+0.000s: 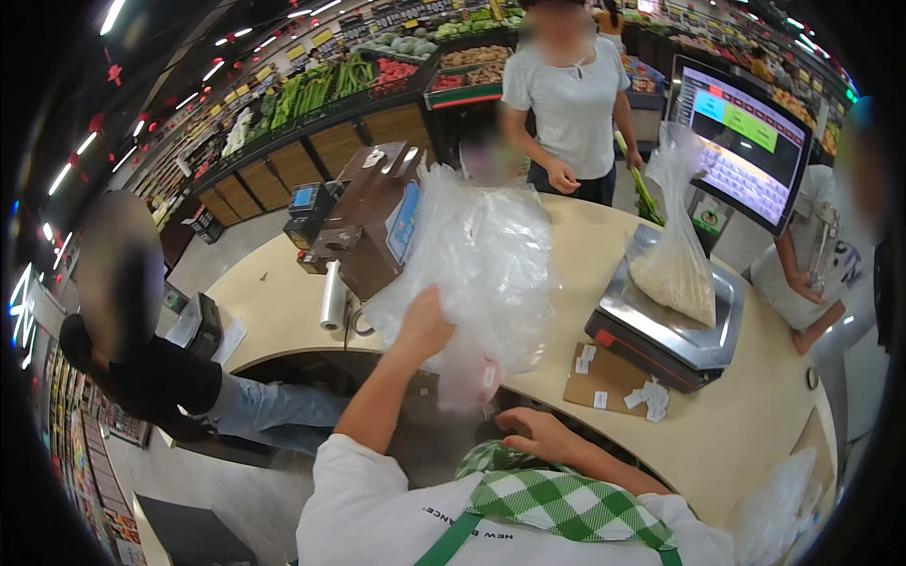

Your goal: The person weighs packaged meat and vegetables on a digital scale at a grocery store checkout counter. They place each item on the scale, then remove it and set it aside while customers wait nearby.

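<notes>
My left hand [427, 322] is closed on a clear plastic bag [463, 385] at the counter's front edge. Something pinkish shows blurrily in the bag's lower end, which bears a white label. Behind that hand a heap of clear plastic bags [495, 255] covers the middle of the counter. My right hand [541, 433] is empty, its fingers loosely apart, in front of my green checked apron [566, 499] and below the counter edge. To the right, a tied plastic bag of pale, fine contents [672, 286] rests on the steel pan of a weighing scale [718, 336].
A touch screen [743, 141] rises behind the scale. Cardboard with white labels [609, 382] lies before it. A brown machine [368, 226] and a plastic film roll [334, 297] stand left. One person [566, 106] faces me across the counter [757, 410]; others are at either side.
</notes>
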The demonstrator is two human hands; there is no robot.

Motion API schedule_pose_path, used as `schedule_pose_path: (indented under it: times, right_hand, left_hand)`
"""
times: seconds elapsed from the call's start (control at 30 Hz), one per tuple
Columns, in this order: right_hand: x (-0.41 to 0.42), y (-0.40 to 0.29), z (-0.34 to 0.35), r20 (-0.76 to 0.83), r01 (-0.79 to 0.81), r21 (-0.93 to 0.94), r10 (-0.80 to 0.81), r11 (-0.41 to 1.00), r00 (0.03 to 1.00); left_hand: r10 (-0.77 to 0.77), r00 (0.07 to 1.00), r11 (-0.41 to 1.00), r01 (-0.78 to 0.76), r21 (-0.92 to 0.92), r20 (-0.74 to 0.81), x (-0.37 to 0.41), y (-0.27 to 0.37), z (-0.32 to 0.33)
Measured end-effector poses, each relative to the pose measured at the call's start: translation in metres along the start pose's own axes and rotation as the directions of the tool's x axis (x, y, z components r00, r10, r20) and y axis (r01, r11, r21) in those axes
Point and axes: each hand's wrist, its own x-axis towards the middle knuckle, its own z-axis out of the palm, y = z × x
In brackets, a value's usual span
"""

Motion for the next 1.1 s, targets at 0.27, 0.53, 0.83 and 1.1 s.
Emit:
schedule_pose_path:
  times: [0.27, 0.53, 0.83, 1.1]
  right_hand:
    - [-0.019, 0.023, -0.014, -0.09, -0.175, 0.17, 0.192, 0.97, 0.977]
    - [-0.044, 0.05, -0.029, -0.24, -0.191, 0.285, 0.263, 0.939, 0.935]
    - [-0.073, 0.093, -0.053, -0.393, -0.195, 0.444, 0.385, 0.875, 0.835]
    - [-0.068, 0.071, -0.068, -0.456, -0.196, 0.354, 0.352, 0.915, 0.818]
  left_hand:
    - [-0.144, 0.949, 0.968, 0.194, 0.16, -0.28, 0.002, -0.024, -0.076]
    - [-0.314, 0.763, 0.941, 0.331, -0.076, -0.566, 0.033, -0.109, -0.113]
    - [-0.318, 0.701, 0.757, 0.593, 0.274, -0.638, 0.056, -0.209, -0.118]
    - [-0.282, 0.959, 0.264, 0.057, 0.963, 0.021, 0.065, -0.293, -0.155]
